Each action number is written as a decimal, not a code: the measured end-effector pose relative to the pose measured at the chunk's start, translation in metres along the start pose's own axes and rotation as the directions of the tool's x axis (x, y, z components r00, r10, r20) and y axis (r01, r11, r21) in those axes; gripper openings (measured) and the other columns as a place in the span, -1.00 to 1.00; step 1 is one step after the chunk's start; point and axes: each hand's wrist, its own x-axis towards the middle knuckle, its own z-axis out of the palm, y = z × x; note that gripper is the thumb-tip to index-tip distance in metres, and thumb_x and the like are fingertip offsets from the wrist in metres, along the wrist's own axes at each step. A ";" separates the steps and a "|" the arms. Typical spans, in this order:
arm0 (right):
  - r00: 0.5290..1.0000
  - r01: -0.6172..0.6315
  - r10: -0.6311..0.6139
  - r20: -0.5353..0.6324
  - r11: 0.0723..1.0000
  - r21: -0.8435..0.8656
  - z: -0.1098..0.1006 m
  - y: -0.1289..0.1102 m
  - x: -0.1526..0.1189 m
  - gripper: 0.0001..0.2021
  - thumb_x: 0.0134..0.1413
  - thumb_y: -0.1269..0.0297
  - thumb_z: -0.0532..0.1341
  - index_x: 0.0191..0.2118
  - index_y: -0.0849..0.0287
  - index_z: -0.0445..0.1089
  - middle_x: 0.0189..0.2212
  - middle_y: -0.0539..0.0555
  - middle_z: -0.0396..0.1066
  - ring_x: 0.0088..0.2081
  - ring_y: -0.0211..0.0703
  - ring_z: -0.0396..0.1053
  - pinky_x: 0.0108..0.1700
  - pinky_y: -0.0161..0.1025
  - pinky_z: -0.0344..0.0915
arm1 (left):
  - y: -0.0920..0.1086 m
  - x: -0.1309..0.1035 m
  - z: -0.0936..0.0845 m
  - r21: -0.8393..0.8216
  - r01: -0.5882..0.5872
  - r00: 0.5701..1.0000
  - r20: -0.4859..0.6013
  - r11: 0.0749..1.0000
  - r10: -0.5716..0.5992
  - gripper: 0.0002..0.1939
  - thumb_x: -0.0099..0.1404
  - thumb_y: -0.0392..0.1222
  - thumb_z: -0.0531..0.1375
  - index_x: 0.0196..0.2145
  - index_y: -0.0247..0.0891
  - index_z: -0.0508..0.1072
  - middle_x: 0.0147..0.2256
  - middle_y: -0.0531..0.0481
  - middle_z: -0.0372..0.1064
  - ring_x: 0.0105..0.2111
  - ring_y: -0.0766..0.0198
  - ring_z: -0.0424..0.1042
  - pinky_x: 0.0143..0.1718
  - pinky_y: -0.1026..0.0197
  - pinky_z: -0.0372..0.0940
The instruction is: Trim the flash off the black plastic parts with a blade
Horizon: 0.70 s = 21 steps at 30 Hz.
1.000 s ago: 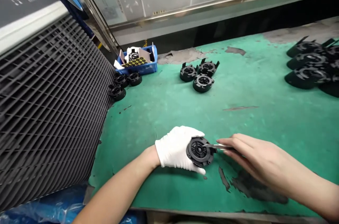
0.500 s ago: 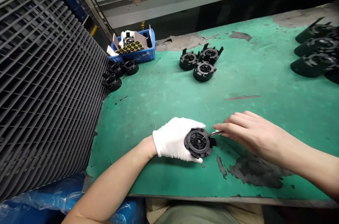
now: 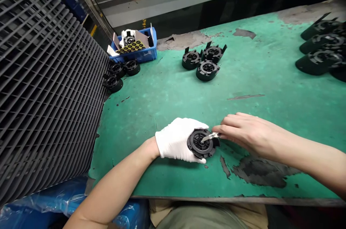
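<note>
My left hand (image 3: 177, 140), in a white glove, is closed round a black round plastic housing (image 3: 198, 149) just above the green table. The ribbed, ringed face of the housing points up, and a tab juts out on its right side. My bare right hand (image 3: 239, 130) pinches a slim utility knife (image 3: 214, 135) with a silvery blade. The blade's tip lies at the centre of the housing's face; whether it presses into the plastic I cannot tell. Most of the knife's handle is hidden under my fingers.
Similar black housings (image 3: 207, 69) stand in a group at the back, with more at the left (image 3: 112, 83) and right (image 3: 319, 61). A blue bin (image 3: 147, 55) holds parts and a sticker sheet. Stacked dark grid trays (image 3: 54, 88) border the left side. The green table (image 3: 162, 102) has torn patches.
My right hand has shifted slightly left and turned the knife, so the blade's flat side shows and its tip sits nearer the housing's centre. My left hand keeps its hold.
</note>
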 end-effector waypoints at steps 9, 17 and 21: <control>1.000 -0.013 0.011 -0.028 0.998 -0.068 -0.026 0.015 0.006 -0.64 0.91 0.15 0.15 0.12 -0.03 0.74 -0.20 0.05 0.67 -0.27 -0.07 0.54 -0.13 -0.07 0.39 | -0.019 0.000 0.016 -0.098 -0.009 0.987 -0.159 0.995 -0.006 -0.12 0.04 0.40 0.88 0.12 -0.07 0.73 0.13 -0.19 0.83 0.19 -0.33 0.83 0.37 -0.24 0.67; 0.953 -0.269 0.251 -0.167 0.959 -0.091 -0.006 -0.069 -0.042 -0.82 0.86 0.15 0.24 0.25 0.01 0.58 -0.16 0.08 0.74 -0.32 -0.01 0.73 -0.36 -0.08 0.48 | -0.037 -0.005 0.050 -0.133 -0.035 0.917 -0.398 0.991 -0.021 0.12 -0.31 0.61 0.90 -0.07 -0.07 0.55 0.33 -0.45 0.69 0.38 -0.52 0.73 0.49 -0.54 0.67; 0.928 -0.343 0.331 -0.171 0.938 -0.050 0.009 -0.095 -0.038 -0.80 0.85 0.17 0.22 0.29 -0.02 0.57 -0.16 0.08 0.72 -0.30 0.04 0.74 -0.32 -0.04 0.52 | -0.032 -0.004 0.045 -0.125 -0.114 0.934 -0.351 0.986 0.063 0.11 -0.04 0.51 0.87 0.22 -0.13 0.62 0.42 -0.46 0.70 0.46 -0.50 0.73 0.54 -0.49 0.65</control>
